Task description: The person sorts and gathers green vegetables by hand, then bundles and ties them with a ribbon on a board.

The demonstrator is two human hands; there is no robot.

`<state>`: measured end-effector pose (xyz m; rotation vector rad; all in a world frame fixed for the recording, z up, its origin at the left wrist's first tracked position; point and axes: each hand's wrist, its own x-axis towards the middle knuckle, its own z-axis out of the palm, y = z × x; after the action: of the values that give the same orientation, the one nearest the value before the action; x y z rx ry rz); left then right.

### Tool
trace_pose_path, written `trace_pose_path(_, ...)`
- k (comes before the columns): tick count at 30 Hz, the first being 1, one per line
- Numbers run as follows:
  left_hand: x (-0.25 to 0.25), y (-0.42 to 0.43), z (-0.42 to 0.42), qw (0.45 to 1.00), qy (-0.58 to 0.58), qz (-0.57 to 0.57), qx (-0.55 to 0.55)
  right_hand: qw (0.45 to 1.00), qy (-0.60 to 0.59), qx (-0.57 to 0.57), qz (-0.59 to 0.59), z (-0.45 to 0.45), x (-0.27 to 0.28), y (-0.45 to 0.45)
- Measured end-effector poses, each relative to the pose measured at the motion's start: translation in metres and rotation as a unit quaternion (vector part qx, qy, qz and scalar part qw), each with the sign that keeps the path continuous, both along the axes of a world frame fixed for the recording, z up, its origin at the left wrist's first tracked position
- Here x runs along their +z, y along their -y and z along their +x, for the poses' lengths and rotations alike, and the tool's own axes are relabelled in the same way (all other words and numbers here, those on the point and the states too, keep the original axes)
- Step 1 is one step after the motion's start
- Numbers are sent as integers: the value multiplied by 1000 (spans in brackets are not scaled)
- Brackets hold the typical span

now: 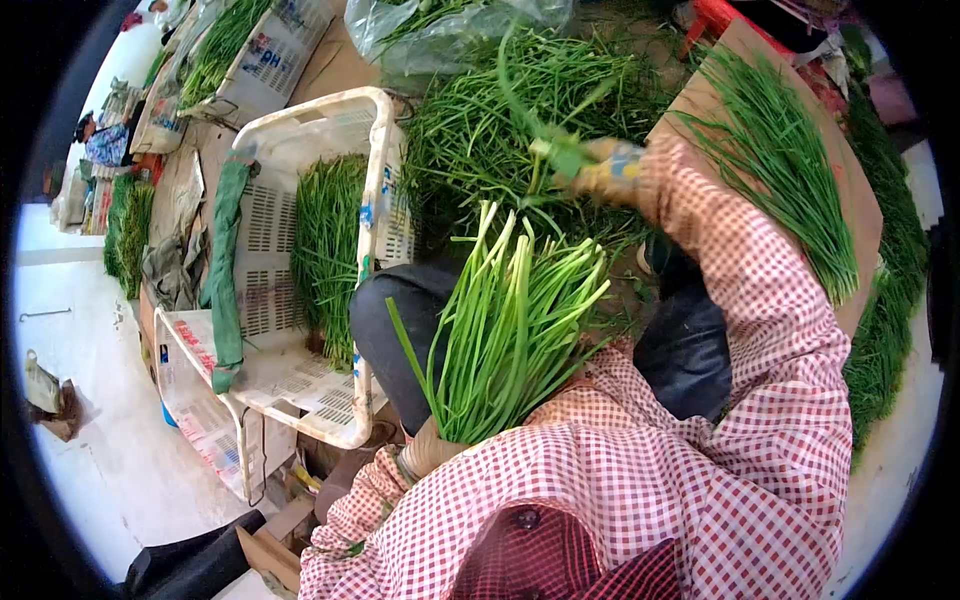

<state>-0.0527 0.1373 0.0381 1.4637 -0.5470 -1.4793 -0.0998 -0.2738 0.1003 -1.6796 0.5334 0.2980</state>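
My left hand, in a pale glove, is closed around a thick bunch of garlic chives in front of my chest. The bunch's pale cut ends point away from me, and most of the fingers are hidden behind stalks and sleeve. Farther forward, my right hand, in a yellow and grey glove, is blurred by motion. Its fingers are closed on a few green blades, one curving up and away. Both blades and hand are over a large loose heap of garlic chives.
At my left a white plastic crate lies tipped, with chives inside and a green cloth strip over its edge. A cardboard sheet at the right bears a laid-out bunch. A clear plastic bag and another crate are beyond.
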Motion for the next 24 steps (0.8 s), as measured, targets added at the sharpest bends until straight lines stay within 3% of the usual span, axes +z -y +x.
trace_pose_path(1,-1,2,0,1000,0,0,-2,989,-89,91,-70,1,6,-5)
trace_pose_path(3,0,4,0,1000,14,-1,-10,960,-66,156,-221,9,-28,-20)
trace_pose_path(4,0,4,0,1000,25,-1,-14,973,-2,162,-166,27,-92,-15)
trace_pose_path(6,2,2,-1,999,40,4,-17,981,69,171,-53,40,-105,-25)
trace_pose_path(7,3,1,-1,999,44,4,-18,980,57,175,-72,37,-108,-23)
trace_pose_path(9,4,-1,-1,998,54,6,-23,976,32,184,-109,31,-55,-37)
trace_pose_path(11,1,-3,0,996,81,0,-43,955,-17,171,-243,35,-58,-44)
trace_pose_path(12,-2,-4,0,994,101,-2,-53,935,-48,224,-269,38,-54,-42)
trace_pose_path(15,-19,-17,-5,987,154,15,-49,922,-54,253,-289,34,-34,-47)
trace_pose_path(17,-18,-19,-7,986,160,35,-33,913,-77,271,-296,42,-56,-52)
trace_pose_path(19,-5,-11,-10,986,155,61,-4,897,-102,254,-348,34,-19,-67)
trace_pose_path(24,23,1,-18,968,205,137,45,924,-230,179,-249,40,-16,-64)
